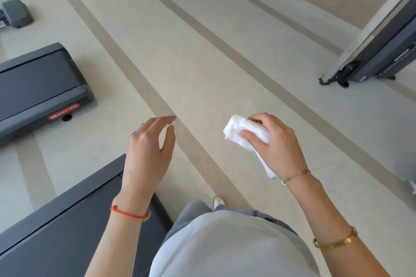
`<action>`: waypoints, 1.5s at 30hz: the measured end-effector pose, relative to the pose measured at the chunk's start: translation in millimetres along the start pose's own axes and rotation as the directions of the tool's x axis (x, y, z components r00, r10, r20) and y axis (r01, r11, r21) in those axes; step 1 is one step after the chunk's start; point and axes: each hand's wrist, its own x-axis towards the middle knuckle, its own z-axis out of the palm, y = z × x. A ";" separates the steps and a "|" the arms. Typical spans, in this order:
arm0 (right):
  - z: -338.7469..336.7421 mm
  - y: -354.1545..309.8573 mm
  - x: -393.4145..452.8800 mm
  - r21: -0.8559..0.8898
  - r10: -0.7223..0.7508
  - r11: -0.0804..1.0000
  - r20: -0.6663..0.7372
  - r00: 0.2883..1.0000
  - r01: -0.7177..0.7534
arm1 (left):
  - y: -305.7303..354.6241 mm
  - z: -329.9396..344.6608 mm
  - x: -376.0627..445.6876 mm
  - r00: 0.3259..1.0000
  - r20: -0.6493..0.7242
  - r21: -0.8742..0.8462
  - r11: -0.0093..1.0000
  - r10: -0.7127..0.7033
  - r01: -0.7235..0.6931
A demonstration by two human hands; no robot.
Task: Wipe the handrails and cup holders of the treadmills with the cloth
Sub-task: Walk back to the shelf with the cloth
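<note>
Holding the cloth bunched in your right hand: fingers curl over the top, thumb pins it from below, a loose tail hangs down toward the wrist. It's in the air over the floor, touching no equipment.

Left hand is free, fingers loosely spread, gripping nothing, hovering above the rear corner of the near treadmill.

No handrail or cup holder is in view, only belt decks: the near one at lower left and a second treadmill further up on the left. Another machine's base sits at far right, well apart.

My read: you're between wipes, in transit along the aisle, not on a surface. How many units are done, I can't tell.

Next move needs you to turn left and look up at a console so rails and holders come into frame. Keep a flat face of cloth outward; the bunched grip won't wrap a rail well. Watch the deck edge by your feet.
</note>
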 end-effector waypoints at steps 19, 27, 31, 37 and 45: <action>103.6 -15.4 453.9 0.076 -0.143 0.988 0.094 0.985 0.136 | -119.4 82.9 389.7 0.985 -0.127 0.066 0.990 -0.116 0.125; 131.2 -38.1 622.3 0.093 -0.106 0.991 0.060 0.993 0.100 | -168.5 97.0 564.5 0.990 -0.103 0.058 0.993 -0.100 0.106; 148.3 -39.2 702.0 0.086 -0.089 0.993 0.050 0.995 0.084 | -193.4 117.5 643.6 0.992 -0.077 0.062 0.993 -0.095 0.100; 178.0 -38.2 843.0 0.120 -0.078 0.990 0.041 0.996 0.073 | -232.5 155.8 772.5 0.992 -0.063 0.074 0.991 -0.108 0.113; 204.1 -62.0 1070.5 0.111 -0.166 0.982 0.093 0.982 0.156 | -273.4 183.1 970.1 0.977 -0.162 0.100 0.983 -0.136 0.153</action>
